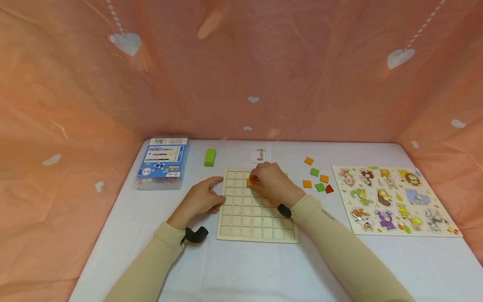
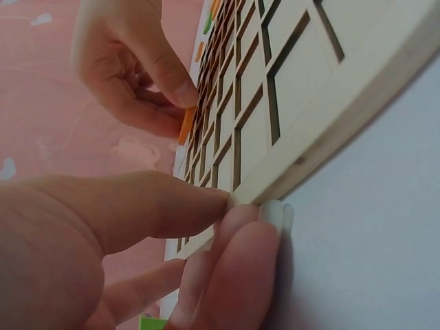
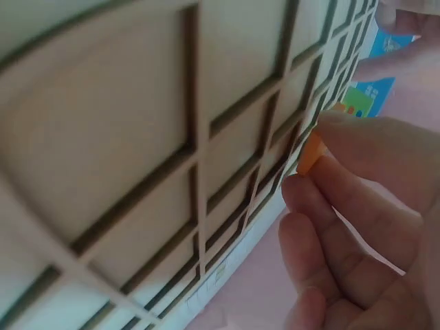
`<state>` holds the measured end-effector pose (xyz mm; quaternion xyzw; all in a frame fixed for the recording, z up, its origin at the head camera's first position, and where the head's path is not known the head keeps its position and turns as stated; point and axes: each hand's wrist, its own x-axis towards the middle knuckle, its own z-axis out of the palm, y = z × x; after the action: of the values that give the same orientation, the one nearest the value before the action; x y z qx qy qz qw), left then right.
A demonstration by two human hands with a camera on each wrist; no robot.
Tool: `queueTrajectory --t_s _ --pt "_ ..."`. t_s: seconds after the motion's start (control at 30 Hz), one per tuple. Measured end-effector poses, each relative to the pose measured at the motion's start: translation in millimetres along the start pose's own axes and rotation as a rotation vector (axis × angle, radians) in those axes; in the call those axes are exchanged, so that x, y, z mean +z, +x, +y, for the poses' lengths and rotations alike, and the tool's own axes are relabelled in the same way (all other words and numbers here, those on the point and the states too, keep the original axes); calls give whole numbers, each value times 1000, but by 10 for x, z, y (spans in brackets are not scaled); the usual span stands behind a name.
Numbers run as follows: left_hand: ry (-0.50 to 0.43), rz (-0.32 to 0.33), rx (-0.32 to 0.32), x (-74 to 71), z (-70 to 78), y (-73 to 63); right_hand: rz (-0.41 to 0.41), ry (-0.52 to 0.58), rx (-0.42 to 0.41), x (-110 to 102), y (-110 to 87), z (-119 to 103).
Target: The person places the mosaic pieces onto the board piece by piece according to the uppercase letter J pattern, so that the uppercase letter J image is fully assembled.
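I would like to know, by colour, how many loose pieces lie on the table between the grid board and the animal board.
Orange pieces: 3
Green pieces: 2
Red piece: 1
Total: 6

Orange tile (image 3: pixel 311 154), pale board (image 1: pixel 246 220) w/ grid patt., lt. green block (image 1: pixel 209 158), blue/wht. box (image 1: pixel 163 162), orange-pink heart-patt. backdrop (image 1: pixel 302 84)

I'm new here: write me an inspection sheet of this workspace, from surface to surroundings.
Surface: table under white covering.
Job's things: wooden grid board; pattern card beyond it; loose orange tiles, green tiles and red piece to the right.
Clutter: blue-labelled box, green block, animal puzzle board.
Grip: left-hand fingers hold the board's left edge; right-hand fingers pinch another orange tile.
Cables: nothing seen.
Surroundings: orange-pink sheet with white hearts.
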<state>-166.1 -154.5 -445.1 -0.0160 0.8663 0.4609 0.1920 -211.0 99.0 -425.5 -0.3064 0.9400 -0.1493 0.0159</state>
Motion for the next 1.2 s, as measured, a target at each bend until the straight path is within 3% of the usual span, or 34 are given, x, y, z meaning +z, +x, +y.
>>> queueTrajectory --t_s 0.4,1.2 --pt "-18 3 7 65 10 -7 9 -47 -24 48 44 -34" --pt "8 10 0 6 17 -11 12 -55 -54 56 114 -36"
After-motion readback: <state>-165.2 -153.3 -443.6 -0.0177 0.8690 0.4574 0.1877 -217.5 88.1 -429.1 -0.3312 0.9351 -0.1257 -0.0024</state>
